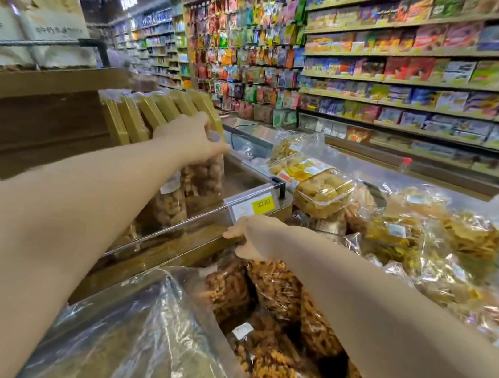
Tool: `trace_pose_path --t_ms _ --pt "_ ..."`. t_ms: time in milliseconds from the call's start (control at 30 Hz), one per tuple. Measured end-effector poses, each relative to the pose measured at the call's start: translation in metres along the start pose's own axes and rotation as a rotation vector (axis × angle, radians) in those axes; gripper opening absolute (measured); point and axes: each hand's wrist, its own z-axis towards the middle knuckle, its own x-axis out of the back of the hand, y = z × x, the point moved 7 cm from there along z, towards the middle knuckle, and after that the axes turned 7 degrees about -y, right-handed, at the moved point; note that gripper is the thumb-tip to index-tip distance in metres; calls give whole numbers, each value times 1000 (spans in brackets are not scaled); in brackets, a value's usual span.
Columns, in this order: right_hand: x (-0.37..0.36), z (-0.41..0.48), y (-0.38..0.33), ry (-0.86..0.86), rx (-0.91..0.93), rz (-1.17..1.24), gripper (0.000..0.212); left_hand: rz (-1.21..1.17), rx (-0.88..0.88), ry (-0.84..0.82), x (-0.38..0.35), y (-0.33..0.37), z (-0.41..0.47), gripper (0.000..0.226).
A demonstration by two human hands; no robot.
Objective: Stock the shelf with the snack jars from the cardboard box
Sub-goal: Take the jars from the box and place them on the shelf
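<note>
Head view.

Left hand (196, 137): fingers curled over the top of a clear plastic jar of brown fried snacks (206, 179). The jar's base sits behind the clear front rail (170, 235) of the wooden shelf (163, 257), just beside a second like jar (168, 205). A yellow price tag (263, 205) is at the rail's right end.

Right hand (253, 238): lowered onto clear packs of orange-brown twisted snacks (275, 286) in the film-lined box (155, 330). The thumb is out and the fingers are hidden, so its grip cannot be told.

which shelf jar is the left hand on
The farther jar, its top gripped by the left hand; the nearer jar, with a white label, is not under it.
</note>
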Motion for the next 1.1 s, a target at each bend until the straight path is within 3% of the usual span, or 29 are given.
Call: trace_pose_path --t_ms 167,367,533,667,867,1033,1100 --pt "1 0 1 12 32 21 50 192 75 -122 -29 -4 14 83" --pt "-2 -7 -2 -8 30 -58 57 264 163 -165 -26 -10 1 100" --pt "-9 -27 -11 -64 -51 -171 63 247 11 -23 0 -4 -60 63" --pt "-8 -54 -30 31 -39 -100 55 134 -104 -32 11 -15 -125 35" --pt "-17 -121 -80 107 -106 -98 41 51 -187 -303 -14 -30 -227 26" --pt "-51 -209 -110 413 -114 110 6 -141 -276 -577 -48 -34 -324 35" --pt "-79 -251 -122 566 -148 171 10 -246 -356 -660 -60 -26 -364 31"
